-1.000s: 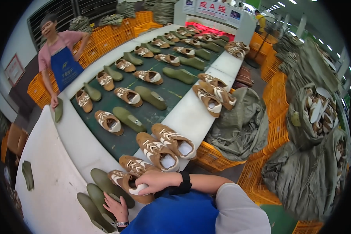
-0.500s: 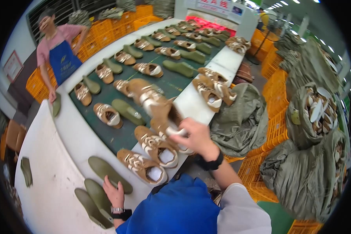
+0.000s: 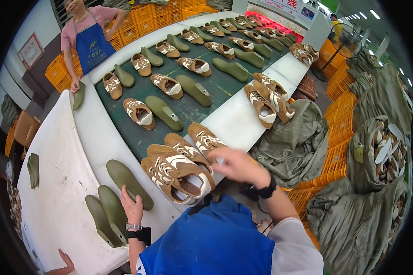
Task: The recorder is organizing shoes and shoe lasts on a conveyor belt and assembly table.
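Note:
Fingers extended and thumb apart, my left hand (image 3: 132, 207) rests against the edge of an olive-green shoe last (image 3: 126, 176). Two more lasts (image 3: 111, 206) lie just left of it on the white table. My right hand (image 3: 243, 167), slightly blurred, has its fingers closed at the heel of a brown sneaker with white stripes (image 3: 203, 136). That heel is partly hidden by the fingers. Several similar sneakers (image 3: 179, 168) stand close together beside it on the white ledge, toes pointing away from me, some overlapping.
Rows of sneakers and lasts lie on a dark green belt (image 3: 206, 101). More sneakers (image 3: 268, 98) stand on the ledge at right. A co-worker (image 3: 94, 39) at far left holds a last (image 3: 79, 95). Another person's hand (image 3: 62, 265) shows lower left. Orange crates (image 3: 337, 156) and grey-green sacks (image 3: 353, 215) stand at right.
The sneaker that my right hand held raised over the belt is now down beside the others on the ledge. My left hand stays by the last. The view has shifted.

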`<state>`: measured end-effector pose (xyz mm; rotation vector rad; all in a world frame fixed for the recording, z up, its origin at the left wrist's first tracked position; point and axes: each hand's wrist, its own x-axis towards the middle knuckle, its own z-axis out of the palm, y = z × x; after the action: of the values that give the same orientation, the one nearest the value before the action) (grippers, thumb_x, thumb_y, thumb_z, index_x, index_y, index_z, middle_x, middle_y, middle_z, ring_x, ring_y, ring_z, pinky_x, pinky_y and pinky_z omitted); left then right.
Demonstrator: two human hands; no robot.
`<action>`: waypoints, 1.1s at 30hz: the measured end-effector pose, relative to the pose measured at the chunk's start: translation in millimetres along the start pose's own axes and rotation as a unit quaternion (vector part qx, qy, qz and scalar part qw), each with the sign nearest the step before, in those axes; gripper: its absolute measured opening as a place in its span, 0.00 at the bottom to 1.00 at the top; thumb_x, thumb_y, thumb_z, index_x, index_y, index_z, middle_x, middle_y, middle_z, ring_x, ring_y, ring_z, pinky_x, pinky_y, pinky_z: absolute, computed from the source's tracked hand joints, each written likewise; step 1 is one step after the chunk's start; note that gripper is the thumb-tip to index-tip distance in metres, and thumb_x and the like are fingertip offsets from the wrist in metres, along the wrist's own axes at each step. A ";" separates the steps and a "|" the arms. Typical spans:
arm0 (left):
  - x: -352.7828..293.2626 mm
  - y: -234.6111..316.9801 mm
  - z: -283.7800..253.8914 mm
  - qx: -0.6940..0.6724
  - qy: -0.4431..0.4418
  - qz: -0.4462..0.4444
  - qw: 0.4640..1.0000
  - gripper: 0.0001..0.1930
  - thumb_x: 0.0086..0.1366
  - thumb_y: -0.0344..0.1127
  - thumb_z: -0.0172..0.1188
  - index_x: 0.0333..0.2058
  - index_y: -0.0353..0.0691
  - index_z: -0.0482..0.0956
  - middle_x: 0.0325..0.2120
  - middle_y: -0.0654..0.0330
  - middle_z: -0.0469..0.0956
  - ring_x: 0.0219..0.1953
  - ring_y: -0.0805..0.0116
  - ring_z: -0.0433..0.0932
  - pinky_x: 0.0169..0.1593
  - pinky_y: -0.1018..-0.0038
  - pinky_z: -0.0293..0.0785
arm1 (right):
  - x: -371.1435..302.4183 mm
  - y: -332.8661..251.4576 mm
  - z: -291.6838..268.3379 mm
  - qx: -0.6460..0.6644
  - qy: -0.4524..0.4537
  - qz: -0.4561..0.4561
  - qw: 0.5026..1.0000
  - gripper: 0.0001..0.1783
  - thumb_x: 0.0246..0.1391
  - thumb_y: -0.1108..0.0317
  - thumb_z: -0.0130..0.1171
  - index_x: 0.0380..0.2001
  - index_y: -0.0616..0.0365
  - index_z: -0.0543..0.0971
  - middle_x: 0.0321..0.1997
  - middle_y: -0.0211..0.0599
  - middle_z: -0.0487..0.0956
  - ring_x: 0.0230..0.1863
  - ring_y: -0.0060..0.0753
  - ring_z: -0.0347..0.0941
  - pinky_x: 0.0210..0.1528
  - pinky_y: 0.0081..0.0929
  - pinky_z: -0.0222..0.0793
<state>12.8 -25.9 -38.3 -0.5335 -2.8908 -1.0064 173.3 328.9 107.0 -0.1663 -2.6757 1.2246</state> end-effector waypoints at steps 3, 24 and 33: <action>2.5 4.8 6.3 0.023 0.009 -0.039 0.999 0.33 0.51 0.28 0.53 0.57 0.36 0.55 0.50 0.41 0.63 0.52 0.43 0.62 0.57 0.59 0.58 | 6.3 74.4 -63.9 -0.096 0.115 0.155 0.976 0.16 0.47 0.64 0.60 0.41 0.53 0.76 0.36 0.38 0.78 0.24 0.36 0.73 0.34 0.31 0.71; 7.5 38.5 24.2 -0.015 0.080 -0.133 0.988 0.30 0.49 0.30 0.53 0.54 0.38 0.60 0.51 0.46 0.64 0.54 0.49 0.63 0.58 0.65 0.59 | 1.4 295.8 -224.7 -0.398 0.238 0.247 0.851 0.18 0.44 0.56 0.59 0.33 0.58 0.78 0.30 0.49 0.79 0.37 0.50 0.75 0.40 0.41 0.69; 1.7 31.7 19.0 -0.004 0.112 -0.152 0.982 0.30 0.48 0.29 0.53 0.54 0.41 0.61 0.47 0.46 0.67 0.50 0.48 0.66 0.54 0.64 0.63 | 57.5 196.7 -93.1 -0.260 0.187 0.095 0.943 0.17 0.49 0.55 0.58 0.34 0.57 0.71 0.29 0.49 0.77 0.32 0.54 0.73 0.34 0.41 0.69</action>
<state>23.1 9.4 -34.1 0.0275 -2.8161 -1.0323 142.0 536.2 24.7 -0.6728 -2.6064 0.4291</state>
